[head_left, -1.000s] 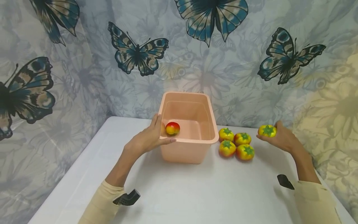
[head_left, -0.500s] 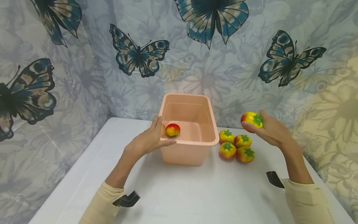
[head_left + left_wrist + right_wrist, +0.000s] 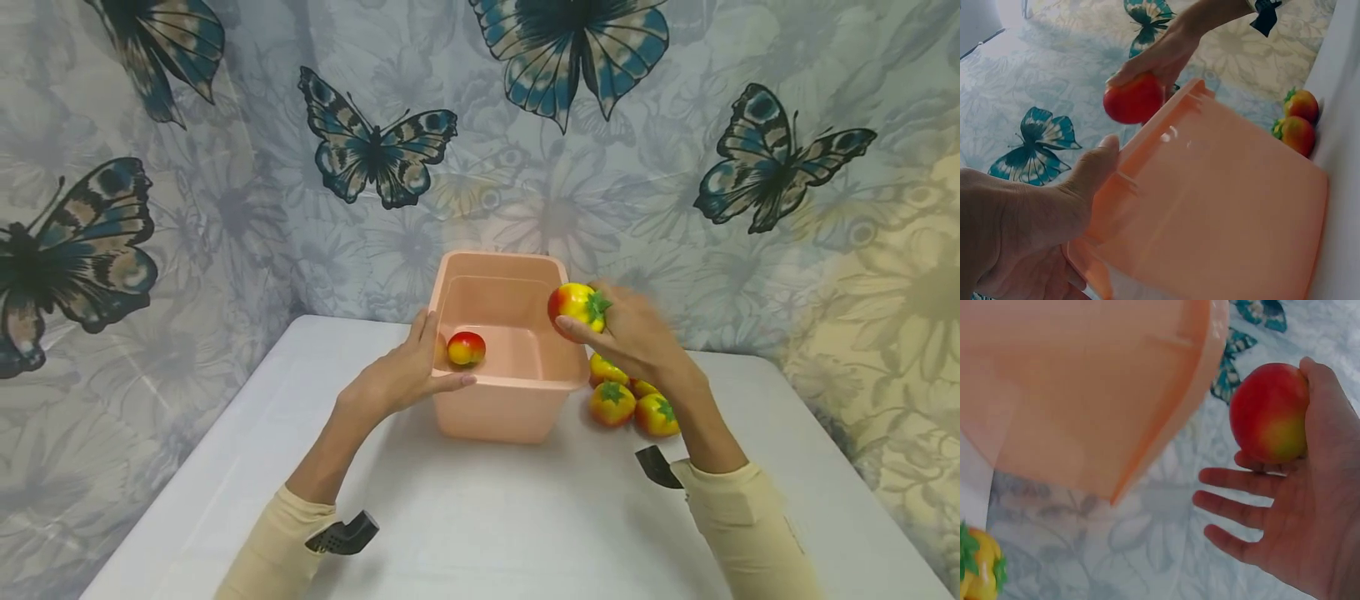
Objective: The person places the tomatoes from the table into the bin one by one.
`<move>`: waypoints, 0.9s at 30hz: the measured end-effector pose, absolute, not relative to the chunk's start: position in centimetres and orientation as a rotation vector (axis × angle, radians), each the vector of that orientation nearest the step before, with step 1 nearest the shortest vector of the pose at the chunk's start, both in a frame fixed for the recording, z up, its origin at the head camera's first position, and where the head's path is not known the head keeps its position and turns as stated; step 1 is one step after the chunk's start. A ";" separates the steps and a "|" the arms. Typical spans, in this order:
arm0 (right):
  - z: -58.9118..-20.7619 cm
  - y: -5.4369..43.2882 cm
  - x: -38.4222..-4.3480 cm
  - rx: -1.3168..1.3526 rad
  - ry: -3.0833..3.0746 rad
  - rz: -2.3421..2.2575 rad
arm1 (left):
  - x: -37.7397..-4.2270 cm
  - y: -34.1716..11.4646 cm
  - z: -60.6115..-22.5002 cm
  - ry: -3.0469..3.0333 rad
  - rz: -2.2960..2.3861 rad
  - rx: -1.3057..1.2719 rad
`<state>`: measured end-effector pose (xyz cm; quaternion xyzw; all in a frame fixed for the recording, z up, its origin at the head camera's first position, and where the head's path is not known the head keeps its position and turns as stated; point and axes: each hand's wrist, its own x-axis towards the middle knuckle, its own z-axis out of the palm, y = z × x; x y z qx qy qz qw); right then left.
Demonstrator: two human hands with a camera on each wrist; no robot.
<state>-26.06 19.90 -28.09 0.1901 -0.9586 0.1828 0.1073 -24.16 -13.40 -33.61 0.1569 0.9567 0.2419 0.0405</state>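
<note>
My left hand (image 3: 401, 367) grips the near left corner of a peach plastic tub (image 3: 498, 412), thumb along the front rim and fingers by the side wall. In the left wrist view its thumb (image 3: 1094, 165) lies on the rim. My right hand (image 3: 637, 329) holds a red-and-yellow persimmon-like fruit (image 3: 576, 308) with a green leafy cap, level with the tub's right rim. The right wrist view shows the fruit (image 3: 1269, 415) between thumb and index finger, the other fingers spread. Inside the tub lies another such fruit (image 3: 467, 348), at the left.
Several more capped fruits (image 3: 612, 404) sit grouped on the white table (image 3: 480, 517) just right of the tub, partly hidden by my right forearm. A butterfly-patterned cloth (image 3: 360, 250) hangs behind the table.
My right hand has lifted the fruit off the right side of the table and carried it left to the tub's right rim. The left hand stays on the tub.
</note>
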 end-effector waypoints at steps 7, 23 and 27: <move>-28.8 17.1 -26.5 0.727 -2.766 0.397 | -24.1 -13.5 -33.7 2.907 0.762 0.444; -28.8 17.5 -25.8 0.734 -2.737 0.539 | -24.2 -13.3 -33.8 2.911 0.785 0.463; -28.6 18.4 -25.4 0.720 -2.752 0.510 | -24.2 -13.4 -33.8 2.908 0.824 0.469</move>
